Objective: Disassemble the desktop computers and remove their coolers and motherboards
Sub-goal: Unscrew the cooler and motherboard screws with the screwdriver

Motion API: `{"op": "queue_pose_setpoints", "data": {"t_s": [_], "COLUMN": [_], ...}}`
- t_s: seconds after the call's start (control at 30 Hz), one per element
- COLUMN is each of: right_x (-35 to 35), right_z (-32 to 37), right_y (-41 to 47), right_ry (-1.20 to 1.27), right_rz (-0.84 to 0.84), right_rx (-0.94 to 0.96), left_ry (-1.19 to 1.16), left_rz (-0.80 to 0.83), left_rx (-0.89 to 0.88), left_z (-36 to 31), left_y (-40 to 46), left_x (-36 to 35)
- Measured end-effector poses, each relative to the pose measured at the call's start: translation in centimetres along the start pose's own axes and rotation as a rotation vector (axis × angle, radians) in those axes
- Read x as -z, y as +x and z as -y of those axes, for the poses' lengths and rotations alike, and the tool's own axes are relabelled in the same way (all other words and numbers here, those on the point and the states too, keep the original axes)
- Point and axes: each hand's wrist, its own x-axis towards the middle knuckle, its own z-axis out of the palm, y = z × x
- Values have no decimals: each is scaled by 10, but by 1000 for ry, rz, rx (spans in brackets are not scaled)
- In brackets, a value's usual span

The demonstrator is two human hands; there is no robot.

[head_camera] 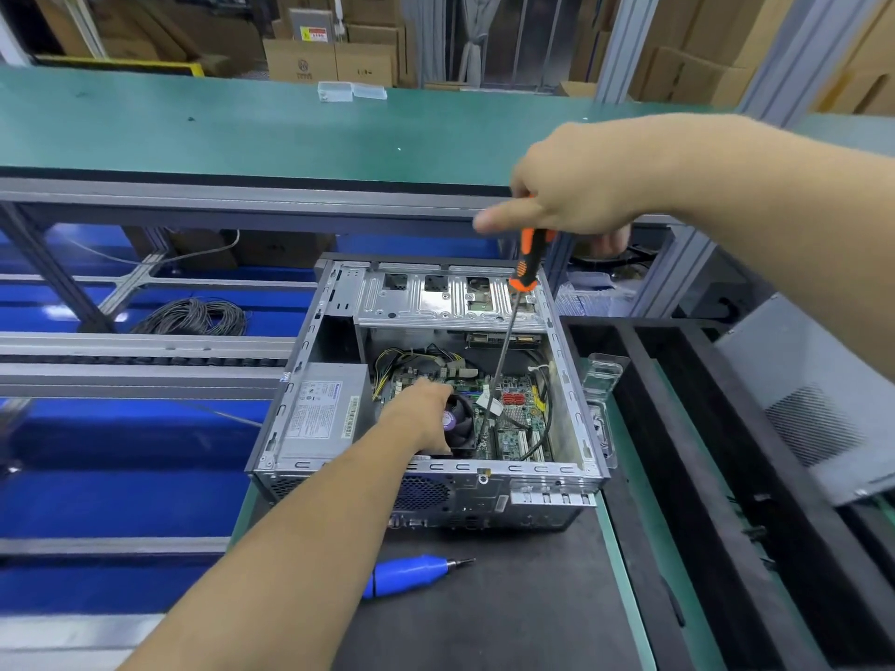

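Steeply upright, the screwdriver [503, 351] points down into the case [571, 380].

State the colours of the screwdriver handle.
Orange and black screwdriver handle, seen in the head view.

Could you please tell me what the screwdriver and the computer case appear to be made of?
Screwdriver: a slim grey shaft, apparently bare steel, and an orange and black handle, probably plastic or rubber, gripped by the right hand.
Computer case: looks like unpainted sheet metal, silvery, with stamped slots and folded edges.
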Motion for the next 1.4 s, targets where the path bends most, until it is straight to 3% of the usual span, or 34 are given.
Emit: {"op": "queue_pose_setpoints", "data": {"t_s": [0.07,0.13,0.27,0.33,0.47,0.57,0.67,0.73,0.83,0.9,1.03,1.1,1.23,1.3,1.4], "right_x": [-4,-6,-7,-9,-4,3,-2,-7,-7,-4,-5,-5,0,4,1], "right_z": [-4,-6,-4,-3,-1,0,-1,-4,-11,-14,-15,-14,-15,-13,-14], "right_y": [5,5,-7,-8,-7,-1,6,11,15,15,14,12,10,4,0], "right_ry": [-179,-176,142,287,338,466,205,24,51,86,362,357,59,51,163], "right_rz": [-98,-184,-115,-100,-35,4,-23,-130,-175,-149,-61,20,-90,-90,-68], "right_rx": [12,142,402,441,292,26,-156,-123,23,66,-102,-205,144,302,390], "left_ry": [68,156,206,192,104,97,86,27,-33,53,157,122,83,75,58], "left_rz": [8,-8,54,69,73,60,99,125,97,74,42,17,-2,0,16], "left_rx": [-17,-62,-73,-60,-44,-38,-63,-54,-22,-56,-46,-29,-28,-27,-25], "left_z": [-1,-1,-3,-3,-3,-2,-1,-2,-3,-3,-4,-6,-5,-4,-5], "left_y": [1,3,4,5,5,5,4,4,4,3,3,3,3,4,4], "left_x": [0,-1,-3,-2,-1,-3,-4,-4,-3,-3,-2,-1,-1,-1,0]}}
